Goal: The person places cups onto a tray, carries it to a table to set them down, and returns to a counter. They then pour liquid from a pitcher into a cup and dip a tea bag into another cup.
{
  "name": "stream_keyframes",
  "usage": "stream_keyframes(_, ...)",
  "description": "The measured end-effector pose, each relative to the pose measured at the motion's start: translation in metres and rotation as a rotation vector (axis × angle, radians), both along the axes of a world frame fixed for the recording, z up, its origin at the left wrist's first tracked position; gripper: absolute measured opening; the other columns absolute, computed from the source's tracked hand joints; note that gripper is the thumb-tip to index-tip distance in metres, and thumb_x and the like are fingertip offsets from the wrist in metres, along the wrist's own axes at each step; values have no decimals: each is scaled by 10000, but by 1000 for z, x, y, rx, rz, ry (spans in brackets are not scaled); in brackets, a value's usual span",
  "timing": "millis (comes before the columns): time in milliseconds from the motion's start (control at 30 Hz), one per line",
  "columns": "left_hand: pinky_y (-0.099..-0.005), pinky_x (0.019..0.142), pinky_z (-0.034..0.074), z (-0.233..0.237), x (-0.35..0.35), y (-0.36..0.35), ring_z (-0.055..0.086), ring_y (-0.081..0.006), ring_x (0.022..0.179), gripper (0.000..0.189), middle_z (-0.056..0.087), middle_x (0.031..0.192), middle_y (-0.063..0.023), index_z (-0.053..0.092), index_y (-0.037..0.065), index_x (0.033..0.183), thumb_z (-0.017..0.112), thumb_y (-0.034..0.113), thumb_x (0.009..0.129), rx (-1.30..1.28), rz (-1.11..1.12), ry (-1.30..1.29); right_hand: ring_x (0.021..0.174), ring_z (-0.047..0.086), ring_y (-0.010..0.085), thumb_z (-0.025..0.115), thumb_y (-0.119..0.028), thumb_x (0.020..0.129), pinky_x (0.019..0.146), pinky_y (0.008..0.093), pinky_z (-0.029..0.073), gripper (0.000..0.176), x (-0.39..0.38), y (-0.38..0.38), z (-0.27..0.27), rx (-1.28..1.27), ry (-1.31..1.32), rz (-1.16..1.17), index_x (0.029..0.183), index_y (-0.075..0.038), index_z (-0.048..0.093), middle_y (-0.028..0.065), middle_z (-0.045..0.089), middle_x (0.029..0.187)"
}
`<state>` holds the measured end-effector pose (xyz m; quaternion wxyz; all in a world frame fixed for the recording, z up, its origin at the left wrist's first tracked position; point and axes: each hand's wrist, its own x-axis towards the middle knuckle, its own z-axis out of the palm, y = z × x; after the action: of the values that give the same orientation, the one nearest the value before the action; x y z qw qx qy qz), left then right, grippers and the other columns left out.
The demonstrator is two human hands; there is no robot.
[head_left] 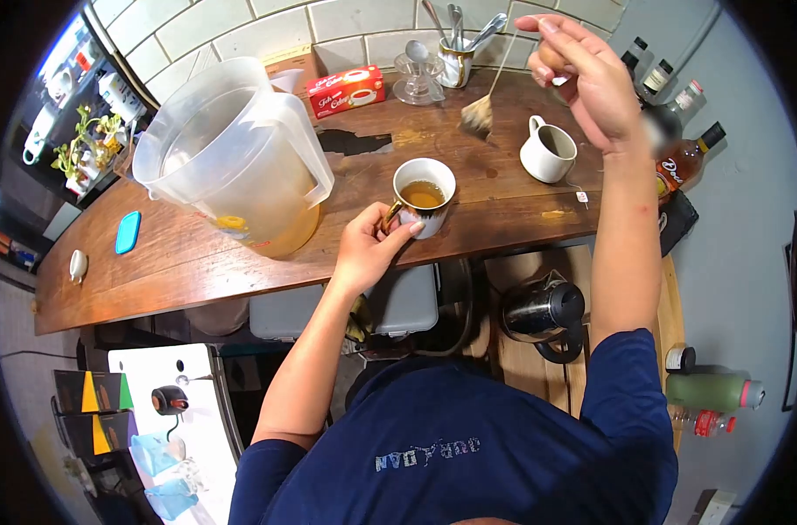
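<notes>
My left hand (372, 248) is closed around the handle of a white mug (431, 221) with a gold and dark pattern. Amber tea (423, 194) partly fills it. High on the right, my right hand (591, 83) pinches the string of a wet tea bag (477, 117). The bag hangs in the air above the table, up and to the right of the mug and apart from it. A second white cup (548, 162) stands to the right on the table; a tea tag (582, 198) on a string hangs out over its side.
A large clear plastic jug (232, 166) with amber liquid stands left of the mug. Behind are a red tea box (346, 91), a glass piece with a spoon (418, 79) and a cutlery cup (455, 66). Bottles (678, 166) line the right; a black kettle (543, 311) sits below.
</notes>
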<state>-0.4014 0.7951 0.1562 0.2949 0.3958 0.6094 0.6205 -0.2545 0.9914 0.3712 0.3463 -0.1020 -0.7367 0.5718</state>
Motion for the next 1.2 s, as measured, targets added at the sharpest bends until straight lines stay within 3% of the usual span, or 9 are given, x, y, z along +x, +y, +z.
stream_keyframes(133, -183, 492, 290, -6, -5, 1, 328, -9, 577, 265, 405, 639, 94, 502, 63, 745, 724, 192, 809, -21, -8, 57, 608, 373, 64, 472, -220, 954, 584, 193, 309, 293, -14, -31, -12, 18, -48, 69, 1063, 28, 581, -74, 286, 581)
stream_keyframes(300, -182, 489, 285, -7, -5, 1, 332, -7, 576, 250, 407, 643, 94, 516, 63, 757, 723, 192, 810, -3, -39, 2, 620, 420, 21, 484, -201, 949, 553, 176, 342, 232, -18, -53, -46, 170, -120, 96, 1012, -45, 643, -66, 485, 671)
stream_keyframes(467, -181, 488, 281, -1, -5, 0, 335, -5, 571, 230, 414, 650, 95, 533, 64, 772, 723, 190, 810, -32, -54, 25, 638, 452, 13, 489, -171, 955, 567, 192, 385, 215, -19, -67, -85, 43, -273, 110, 1015, -21, 630, -41, 564, 734)
stream_keyframes(633, -183, 485, 282, -5, -6, 2, 334, -6, 568, 231, 416, 649, 93, 533, 63, 772, 724, 187, 810, 25, -52, 8, 578, 363, 23, 473, -204, 961, 517, 181, 298, 249, -21, -71, -102, -94, -299, 87, 1039, -17, 617, -68, 428, 626)
stream_keyframes(900, -177, 481, 275, 1, -3, 0, 337, -2, 566, 233, 419, 647, 88, 505, 57, 758, 711, 145, 820, 31, -71, -46, 556, 360, 19, 433, -180, 974, 506, 165, 304, 243, -15, -75, -70, -158, 20, 145, 1070, -28, 597, -34, 497, 672)
stream_keyframes(1067, -178, 479, 273, 2, -3, 0, 337, 0, 564, 227, 423, 643, 89, 504, 56, 762, 705, 139, 825, 31, -73, -34, 608, 410, 31, 425, -179, 976, 590, 164, 345, 255, -16, -66, -110, -38, -130, 56, 1114, -11, 558, -36, 498, 697)
stream_keyframes(1133, -176, 480, 271, 6, -2, -2, 336, 1, 566, 222, 423, 640, 90, 507, 52, 763, 703, 135, 827, 4, -67, 4, 650, 545, 127, 502, -188, 935, 603, 280, 437, 255, -9, -66, -128, 280, -207, -235, 1105, -8, 564, 65, 619, 764)
stream_keyframes(1167, -176, 480, 271, 6, -2, -3, 336, 1, 566, 222, 423, 640, 90, 507, 52, 763, 703, 135, 827, -2, -74, 2, 678, 609, 198, 525, -228, 912, 623, 332, 451, 256, 2, -82, -106, 274, -464, -354, 1028, -9, 590, 139, 636, 750)
stream_keyframes(1200, -175, 481, 270, 6, -2, -3, 333, 0, 566, 222, 424, 639, 90, 508, 50, 762, 703, 133, 827, 5, -78, -19, 678, 609, 198, 525, -228, 912, 623, 332, 451, 256, 8, -87, -103, 270, -468, -360, 1028, -9, 590, 139, 636, 750)
